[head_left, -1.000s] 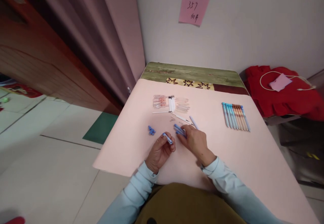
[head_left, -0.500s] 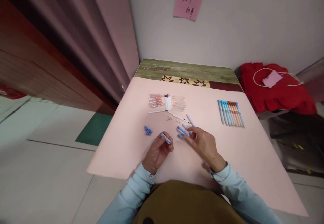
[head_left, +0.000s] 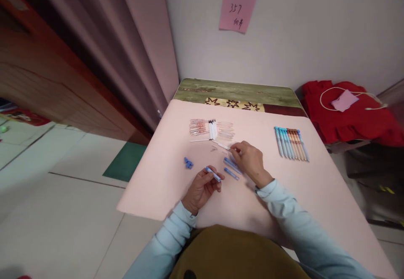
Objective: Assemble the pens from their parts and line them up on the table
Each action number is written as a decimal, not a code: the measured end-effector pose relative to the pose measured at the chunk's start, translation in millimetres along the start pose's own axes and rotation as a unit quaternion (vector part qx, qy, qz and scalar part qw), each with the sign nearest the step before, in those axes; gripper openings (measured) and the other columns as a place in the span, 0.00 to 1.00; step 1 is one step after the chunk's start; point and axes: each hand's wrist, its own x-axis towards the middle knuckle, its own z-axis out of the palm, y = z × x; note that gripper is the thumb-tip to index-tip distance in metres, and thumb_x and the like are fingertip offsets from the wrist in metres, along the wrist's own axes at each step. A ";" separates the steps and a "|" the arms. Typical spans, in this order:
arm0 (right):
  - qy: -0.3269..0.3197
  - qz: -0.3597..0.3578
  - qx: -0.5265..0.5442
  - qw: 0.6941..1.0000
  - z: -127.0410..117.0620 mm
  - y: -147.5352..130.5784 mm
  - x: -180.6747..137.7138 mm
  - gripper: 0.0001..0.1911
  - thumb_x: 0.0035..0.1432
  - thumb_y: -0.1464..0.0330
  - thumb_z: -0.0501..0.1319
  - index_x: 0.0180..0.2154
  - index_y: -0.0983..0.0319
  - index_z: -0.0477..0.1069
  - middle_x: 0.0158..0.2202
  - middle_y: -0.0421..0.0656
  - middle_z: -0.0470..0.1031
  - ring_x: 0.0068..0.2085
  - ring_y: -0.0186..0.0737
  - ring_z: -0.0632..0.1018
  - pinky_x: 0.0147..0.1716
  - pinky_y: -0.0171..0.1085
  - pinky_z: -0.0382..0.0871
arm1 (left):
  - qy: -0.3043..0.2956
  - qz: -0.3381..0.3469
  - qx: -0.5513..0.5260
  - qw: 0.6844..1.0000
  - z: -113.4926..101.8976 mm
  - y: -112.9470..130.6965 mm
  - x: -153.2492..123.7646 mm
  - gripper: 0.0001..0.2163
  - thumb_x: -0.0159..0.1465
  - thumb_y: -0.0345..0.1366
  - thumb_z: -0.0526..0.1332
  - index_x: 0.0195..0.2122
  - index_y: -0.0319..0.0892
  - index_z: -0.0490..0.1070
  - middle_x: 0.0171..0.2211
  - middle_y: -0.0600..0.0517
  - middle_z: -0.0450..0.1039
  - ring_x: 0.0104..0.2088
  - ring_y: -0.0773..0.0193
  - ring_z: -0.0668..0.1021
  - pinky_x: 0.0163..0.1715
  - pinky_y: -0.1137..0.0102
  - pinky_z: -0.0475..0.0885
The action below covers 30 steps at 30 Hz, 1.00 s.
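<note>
My left hand (head_left: 202,186) is closed around a short blue pen barrel (head_left: 213,174), holding it tilted above the cloth. Farther right, my right hand (head_left: 249,163) pinches the near end of a white pen refill (head_left: 221,145), which lies slanting on the table. Under and beside that hand are blue pen barrels (head_left: 231,174). Small springs (head_left: 213,149) lie just left of the right fingertips. A little pile of blue pen clips or caps (head_left: 188,163) rests to the left of my left hand.
At the back lie a bundle of white refills (head_left: 212,130) and clear plastic pieces (head_left: 226,130) on both sides. A row of assembled pens (head_left: 291,144) is at the right. The pink cloth (head_left: 151,186) covers most of the table; a red cloth (head_left: 344,123) stands beyond its right edge.
My right hand has moved from the blue barrels up to the slanting white refill. My left hand still holds its blue barrel. The view has shifted slightly.
</note>
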 end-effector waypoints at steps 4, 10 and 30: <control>-0.034 0.001 -0.048 0.998 15.6 -15.8 19.2 0.14 0.65 0.62 0.55 0.46 0.55 0.77 0.44 0.43 0.77 0.38 0.38 0.77 0.32 0.34 0.61 | -0.014 0.000 0.003 1.000 0.8 -0.7 -0.7 0.12 0.58 0.37 0.69 0.36 0.39 0.68 0.32 0.47 0.78 0.24 0.68 0.76 0.25 0.73 0.71; -0.049 0.002 -0.091 0.995 20.8 -14.8 20.8 0.13 0.65 0.61 0.55 0.41 0.56 0.78 0.42 0.43 0.77 0.37 0.39 0.78 0.30 0.35 0.60 | -0.026 -0.004 0.007 1.000 0.4 -1.5 -0.5 0.12 0.58 0.37 0.69 0.36 0.38 0.68 0.34 0.45 0.79 0.24 0.66 0.78 0.26 0.71 0.71; 0.037 0.184 0.057 0.981 -17.4 54.4 -9.1 0.16 0.57 0.56 0.57 0.33 0.57 0.79 0.30 0.41 0.80 0.31 0.41 0.76 0.26 0.35 0.57 | 0.040 -0.002 -0.058 0.998 -1.5 4.3 0.1 0.14 0.55 0.39 0.72 0.37 0.37 0.73 0.27 0.53 0.73 0.22 0.74 0.72 0.22 0.78 0.67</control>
